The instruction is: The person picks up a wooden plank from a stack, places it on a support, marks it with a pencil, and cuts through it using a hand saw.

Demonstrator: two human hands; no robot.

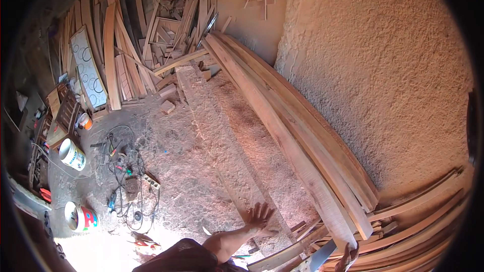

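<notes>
My left hand [259, 215] reaches out over the dusty ground at the lower middle, its fingers spread and nothing in them. A dark sleeve [176, 258] covers the upper part of that arm. To its right, a long rough wooden plank [282, 136] runs from the far middle toward me. At the plank's near end is my right hand [348, 257], in shadow and closed around that end. More long boards [322, 126] lie alongside this plank on its right. A flat blue-grey piece [321, 256] shows beside the near end; its kind is unclear.
Curved boards [413, 226] are stacked at lower right, below a sawdust-covered slope [383, 70]. Scrap timber [116, 45] leans at the far left. Tangled cables [133, 186], a power strip [151, 181] and white buckets [72, 155] stand or lie on the left floor. A low concrete ledge [217, 146] crosses the middle.
</notes>
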